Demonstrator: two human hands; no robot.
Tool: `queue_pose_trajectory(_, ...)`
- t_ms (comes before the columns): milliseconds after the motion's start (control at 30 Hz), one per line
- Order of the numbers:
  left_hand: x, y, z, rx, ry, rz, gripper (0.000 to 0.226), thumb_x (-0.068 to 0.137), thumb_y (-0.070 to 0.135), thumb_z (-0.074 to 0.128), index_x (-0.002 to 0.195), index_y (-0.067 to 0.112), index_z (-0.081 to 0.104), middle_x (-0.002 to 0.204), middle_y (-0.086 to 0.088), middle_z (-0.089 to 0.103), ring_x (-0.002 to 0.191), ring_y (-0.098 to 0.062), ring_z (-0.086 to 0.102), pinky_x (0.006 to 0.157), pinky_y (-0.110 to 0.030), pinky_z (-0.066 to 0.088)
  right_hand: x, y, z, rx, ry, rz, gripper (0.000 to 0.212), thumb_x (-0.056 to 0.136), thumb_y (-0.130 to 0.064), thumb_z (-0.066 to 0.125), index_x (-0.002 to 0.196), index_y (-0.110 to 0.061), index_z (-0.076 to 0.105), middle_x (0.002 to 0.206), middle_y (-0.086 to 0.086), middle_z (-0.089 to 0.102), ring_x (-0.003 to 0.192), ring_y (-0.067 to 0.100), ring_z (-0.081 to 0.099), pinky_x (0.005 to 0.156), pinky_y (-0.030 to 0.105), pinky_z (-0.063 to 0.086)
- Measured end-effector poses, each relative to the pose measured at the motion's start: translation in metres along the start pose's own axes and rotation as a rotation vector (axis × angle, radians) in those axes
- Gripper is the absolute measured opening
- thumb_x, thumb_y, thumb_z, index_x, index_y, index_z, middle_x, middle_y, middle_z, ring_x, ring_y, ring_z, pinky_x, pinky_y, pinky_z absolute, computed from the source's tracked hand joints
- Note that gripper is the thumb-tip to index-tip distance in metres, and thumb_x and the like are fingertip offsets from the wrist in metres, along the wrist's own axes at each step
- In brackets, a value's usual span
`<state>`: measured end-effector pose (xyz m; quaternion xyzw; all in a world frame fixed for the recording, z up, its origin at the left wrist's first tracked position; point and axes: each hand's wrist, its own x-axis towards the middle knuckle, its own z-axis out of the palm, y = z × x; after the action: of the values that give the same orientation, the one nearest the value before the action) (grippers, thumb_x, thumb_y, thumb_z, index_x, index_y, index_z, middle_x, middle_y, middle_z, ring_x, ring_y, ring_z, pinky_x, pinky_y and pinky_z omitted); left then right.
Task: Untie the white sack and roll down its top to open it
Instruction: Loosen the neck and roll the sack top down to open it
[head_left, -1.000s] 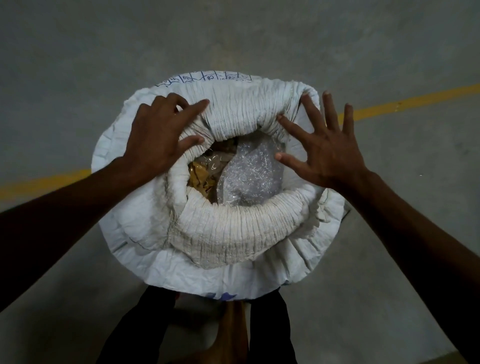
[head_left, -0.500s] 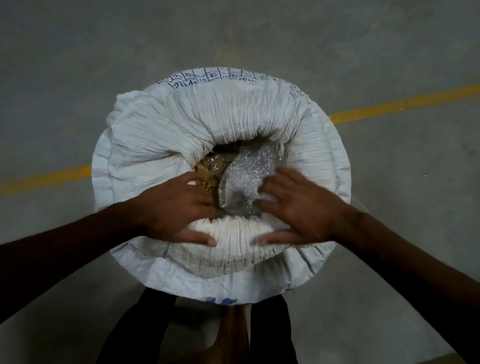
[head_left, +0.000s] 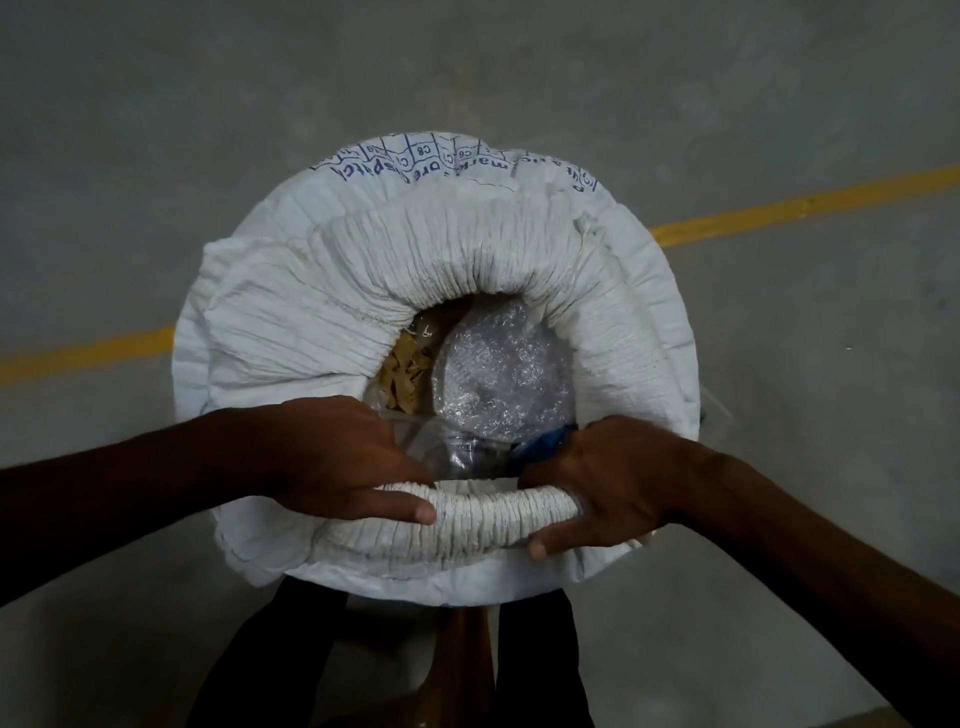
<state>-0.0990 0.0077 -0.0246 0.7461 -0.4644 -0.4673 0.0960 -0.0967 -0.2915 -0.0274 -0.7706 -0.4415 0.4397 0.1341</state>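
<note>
Since rolling wider, hands on sack rim.

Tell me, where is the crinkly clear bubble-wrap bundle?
The clear bubble-wrap bundle lies inside the white woven sack's open mouth, centre-right, beside tan scraps.

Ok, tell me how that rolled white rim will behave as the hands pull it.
The rolled rim is probably floppy: it bunches into pleats between the left hand and right hand. The white sack likely stays put, bulging full.
</note>
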Motion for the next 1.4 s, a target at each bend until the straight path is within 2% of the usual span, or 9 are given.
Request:
queue_pose_trajectory(233,-0.009,0.005,0.030,-0.128,-0.089,0.023,0.099,0.081,0.088,-0.012,0.141,0.043,0.052,0.127,0.006,0.073,0.113,-0.010,0.067,0.104,-0.031,0.049,-0.011,-0.007,0.012,0.053,-0.239,0.021,0.073,0.081,-0.091,0.048,0.140,-0.049,0.054,0.123,-0.014,0.074,0.112,0.010,0.069,0.100,0.031,0.052)
queue_pose_trajectory(433,-0.010,0.006,0.033,-0.144,-0.033,-0.091,0.097,0.075,0.092,-0.010,0.156,0.058,0.031,0.147,0.012,0.062,0.129,-0.008,0.060,0.110,-0.027,0.042,-0.002,-0.006,0.016,0.024,-0.324,0.051,0.095,0.069,-0.104,0.032,0.147,-0.049,0.043,0.137,-0.008,0.068,0.126,0.019,0.063,0.108,0.039,0.046)
queue_pose_trajectory(567,-0.003,-0.001,0.028,-0.182,0.247,-0.171,0.074,0.092,0.086,0.010,0.146,0.053,0.048,0.132,0.019,0.068,0.115,0.000,0.064,0.095,-0.023,0.049,0.005,-0.009,0.013,0.048,-0.085,0.071,0.109,0.067,-0.106,0.017,0.140,-0.036,0.056,0.132,-0.006,0.070,0.119,0.018,0.067,0.100,0.036,0.053)
queue_pose_trajectory(700,0.005,-0.004,0.031,-0.252,0.664,-0.148,0.040,0.106,0.058,0.044,0.126,0.034,0.069,0.112,0.013,0.073,0.092,0.001,0.063,0.077,-0.028,0.056,0.014,-0.003,0.006,0.108,0.216,0.062,0.067,0.097,-0.077,0.033,0.129,-0.028,0.064,0.107,0.000,0.067,0.097,0.018,0.066,0.082,0.038,0.057)
queue_pose_trajectory(800,0.010,-0.008,0.025,-0.122,0.952,-0.241,0.032,0.101,0.039,0.061,0.121,0.019,0.074,0.114,0.000,0.073,0.102,-0.021,0.066,0.083,-0.043,0.055,0.025,0.000,0.000,-0.035,0.581,0.097,0.038,0.103,-0.045,0.051,0.116,-0.014,0.069,0.103,0.007,0.067,0.093,0.026,0.064,0.075,0.042,0.054)
queue_pose_trajectory(900,0.014,-0.016,0.013,0.096,0.992,-0.523,0.051,0.091,0.048,0.071,0.137,0.026,0.067,0.146,-0.008,0.059,0.132,-0.034,0.054,0.101,-0.051,0.039,0.038,0.009,-0.017,-0.326,0.775,0.225,0.030,0.098,-0.033,0.057,0.115,-0.012,0.070,0.115,0.013,0.068,0.104,0.036,0.062,0.084,0.046,0.045)
queue_pose_trajectory(1100,0.021,-0.042,-0.002,0.153,0.779,-0.716,0.083,0.085,0.051,0.078,0.159,0.041,0.041,0.176,-0.018,0.010,0.159,-0.043,0.019,0.119,-0.067,0.024,0.051,0.033,-0.033,-0.534,0.590,0.450,0.053,0.087,-0.038,0.073,0.136,-0.021,0.062,0.159,0.018,0.044,0.153,0.048,0.029,0.118,0.071,0.021)
queue_pose_trajectory(1267,0.013,-0.057,-0.012,0.186,0.839,-0.694,0.097,0.083,0.010,0.073,0.163,0.044,0.030,0.173,-0.021,0.021,0.152,-0.044,0.031,0.111,-0.061,0.033,0.037,0.055,-0.038,-0.615,0.585,0.492,0.069,0.083,-0.025,0.046,0.151,-0.034,0.051,0.175,0.012,0.015,0.158,0.051,0.007,0.121,0.075,0.002)
queue_pose_trajectory(1400,0.003,-0.063,-0.019,0.236,0.898,-0.667,0.070,0.102,0.027,0.062,0.162,0.047,0.032,0.173,-0.020,0.023,0.151,-0.044,0.035,0.108,-0.061,0.038,0.026,0.065,-0.047,-0.682,0.560,0.507,0.094,0.069,-0.014,0.062,0.158,-0.033,0.040,0.176,0.009,0.003,0.158,0.051,0.001,0.118,0.078,0.007)
